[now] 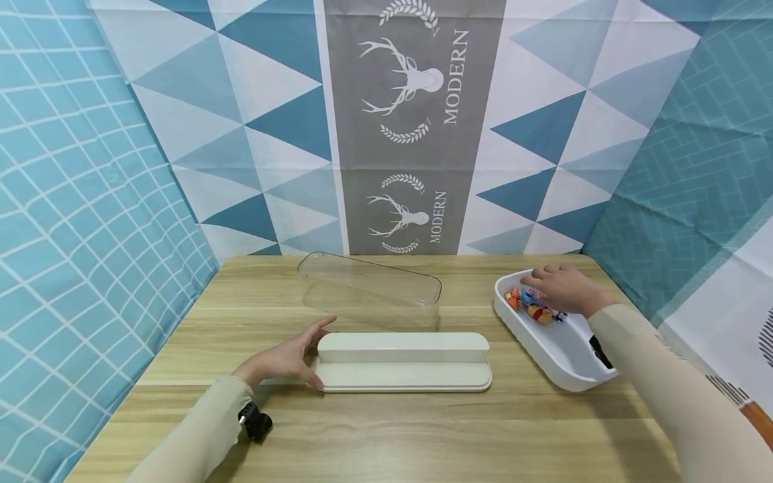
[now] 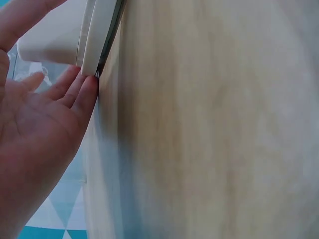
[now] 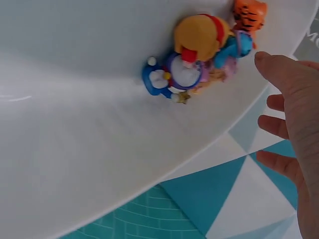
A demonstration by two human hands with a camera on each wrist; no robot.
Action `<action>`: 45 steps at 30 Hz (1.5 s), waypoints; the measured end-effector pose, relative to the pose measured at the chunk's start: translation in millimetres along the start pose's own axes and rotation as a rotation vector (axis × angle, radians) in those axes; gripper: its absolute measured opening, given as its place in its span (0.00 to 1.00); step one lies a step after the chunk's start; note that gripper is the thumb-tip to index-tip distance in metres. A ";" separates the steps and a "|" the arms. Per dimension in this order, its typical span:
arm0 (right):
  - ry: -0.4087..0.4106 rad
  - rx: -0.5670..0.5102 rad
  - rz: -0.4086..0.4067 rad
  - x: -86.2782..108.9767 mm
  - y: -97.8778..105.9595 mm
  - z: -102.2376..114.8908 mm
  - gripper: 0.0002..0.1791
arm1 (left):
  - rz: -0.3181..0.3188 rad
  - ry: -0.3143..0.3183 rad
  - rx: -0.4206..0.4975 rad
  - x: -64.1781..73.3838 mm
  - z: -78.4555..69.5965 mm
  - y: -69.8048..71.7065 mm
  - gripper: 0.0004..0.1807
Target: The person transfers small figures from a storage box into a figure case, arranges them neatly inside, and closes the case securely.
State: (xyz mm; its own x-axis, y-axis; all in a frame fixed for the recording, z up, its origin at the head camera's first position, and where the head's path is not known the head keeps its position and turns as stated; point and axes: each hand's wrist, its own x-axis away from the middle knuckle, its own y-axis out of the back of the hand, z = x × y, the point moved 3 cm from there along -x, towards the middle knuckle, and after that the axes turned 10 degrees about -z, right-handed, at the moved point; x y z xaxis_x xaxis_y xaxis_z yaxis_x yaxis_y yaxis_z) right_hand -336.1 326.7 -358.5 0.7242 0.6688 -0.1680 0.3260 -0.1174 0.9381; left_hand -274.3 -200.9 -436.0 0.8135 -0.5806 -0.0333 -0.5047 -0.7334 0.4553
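My left hand is at the left end of a cream stepped display base on the table. Its thumb touches the front left corner, and in the left wrist view the fairly straight fingertips rest against the base's edge. My right hand hovers over the far end of a white oblong tray, fingers loosely bent and holding nothing. Small cartoon figurines lie clustered in that end: an orange tiger, a yellow bear in red, and several blue and purple ones.
Behind the base stands a clear plastic cover, its rim overlapping the wall in view. The wooden table ends at patterned cloth walls at the back and left. A white printed cloth hangs to the right.
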 end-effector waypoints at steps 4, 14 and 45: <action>-0.007 -0.019 0.018 -0.4 -10.4 -2.9 0.21 | 0.030 0.031 0.008 -0.5 2.2 2.5 0.69; -0.001 -0.010 0.015 0.3 -28.3 -8.7 0.19 | 0.064 0.058 0.031 -2.0 4.6 5.5 0.68; -0.124 0.025 -0.024 -8.1 -52.0 9.4 0.18 | 0.037 0.077 0.022 -0.8 3.5 3.8 0.65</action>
State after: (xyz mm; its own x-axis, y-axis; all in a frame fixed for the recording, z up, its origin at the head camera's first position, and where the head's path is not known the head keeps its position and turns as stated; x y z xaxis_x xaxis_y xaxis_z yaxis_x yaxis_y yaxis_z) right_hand -353.2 320.5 -408.8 0.7853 0.5757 -0.2277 0.3579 -0.1220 0.9258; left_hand -277.9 -204.5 -437.4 0.8134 -0.5793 0.0521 -0.5405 -0.7198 0.4356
